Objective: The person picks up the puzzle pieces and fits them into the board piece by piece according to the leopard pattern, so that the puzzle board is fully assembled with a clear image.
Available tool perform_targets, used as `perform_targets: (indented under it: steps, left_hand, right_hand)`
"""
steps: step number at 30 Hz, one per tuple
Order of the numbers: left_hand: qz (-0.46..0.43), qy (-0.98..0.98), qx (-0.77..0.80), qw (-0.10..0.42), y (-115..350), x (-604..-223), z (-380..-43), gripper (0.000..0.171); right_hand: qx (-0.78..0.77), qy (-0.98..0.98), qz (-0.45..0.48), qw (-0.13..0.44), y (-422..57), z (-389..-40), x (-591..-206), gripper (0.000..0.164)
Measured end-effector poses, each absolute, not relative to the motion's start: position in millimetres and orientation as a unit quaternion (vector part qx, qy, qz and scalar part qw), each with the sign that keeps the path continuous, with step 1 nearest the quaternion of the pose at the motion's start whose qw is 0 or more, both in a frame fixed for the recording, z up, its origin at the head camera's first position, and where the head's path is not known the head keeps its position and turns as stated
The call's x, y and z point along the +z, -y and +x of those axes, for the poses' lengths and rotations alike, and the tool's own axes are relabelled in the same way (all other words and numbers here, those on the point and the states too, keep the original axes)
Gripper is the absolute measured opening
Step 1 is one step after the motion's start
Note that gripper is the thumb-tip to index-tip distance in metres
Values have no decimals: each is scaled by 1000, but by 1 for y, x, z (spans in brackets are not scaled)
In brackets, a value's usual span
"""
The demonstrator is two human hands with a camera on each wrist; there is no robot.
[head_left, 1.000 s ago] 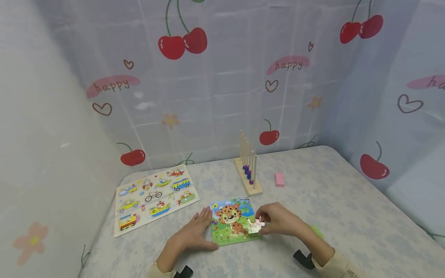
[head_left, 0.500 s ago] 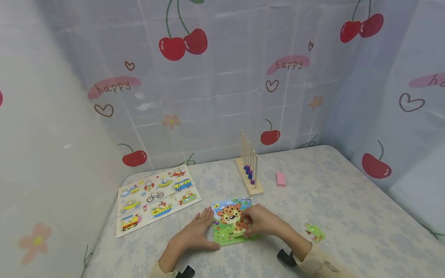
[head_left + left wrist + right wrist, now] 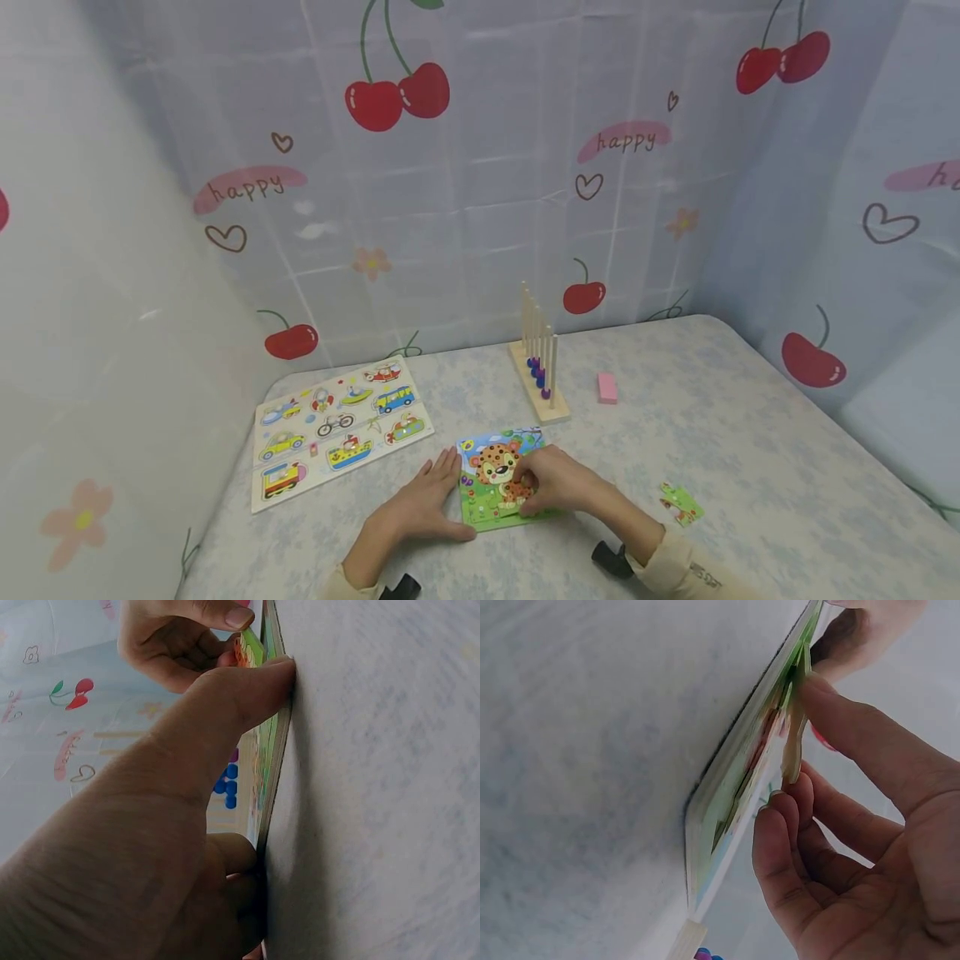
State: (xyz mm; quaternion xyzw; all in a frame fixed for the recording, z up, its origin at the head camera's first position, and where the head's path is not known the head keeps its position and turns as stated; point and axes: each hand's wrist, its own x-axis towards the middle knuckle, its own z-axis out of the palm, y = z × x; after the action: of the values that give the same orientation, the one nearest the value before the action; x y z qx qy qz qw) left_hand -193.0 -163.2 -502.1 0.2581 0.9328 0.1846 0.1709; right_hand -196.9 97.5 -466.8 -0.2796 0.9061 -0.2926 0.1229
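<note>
A leopard jigsaw puzzle in a square board (image 3: 498, 525) lies at the table's front middle. My left hand (image 3: 422, 505) rests flat beside its left edge, fingers straight, thumb reaching along the near edge. Between thumb and fingers, my right hand (image 3: 564, 479) pinches a jigsaw piece (image 3: 795, 746), held tilted close over the board's right half. The piece's green and orange face (image 3: 250, 648) shows in the left wrist view; in the head view the right hand covers much of it. Another jigsaw piece (image 3: 681, 503), green, lies loose on the table to the right.
Behind the puzzle stands a wooden peg rack (image 3: 551, 412) with several blue and purple beads. A pink block (image 3: 607, 388) lies to its right. At the left is a vehicle peg puzzle (image 3: 307, 483). A cherry-print curtain (image 3: 465, 208) hangs behind the table.
My right hand has carried the jigsaw piece left from the board's right edge to over the leopard's body, then barely moved. The arm's shift has uncovered the loose piece. My left hand stays put.
</note>
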Motion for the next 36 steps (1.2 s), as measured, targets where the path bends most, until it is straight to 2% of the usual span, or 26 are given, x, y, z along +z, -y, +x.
perform_targets:
  steps: [14,26,36]
  left_hand:
    - [261,-933,182,169,163,-504,-194,118]
    - [262,-932,185,170,162,-504,-194,118]
    - [259,-931,193,170,162,-501,-192,118]
  right_hand:
    - [-287,-905,-286,132,-99,-198,-470,33]
    - [-306,-896,-293,134,-98,-200,-474,18]
    - [-296,-899,-290,143,-101,-198,-473,20]
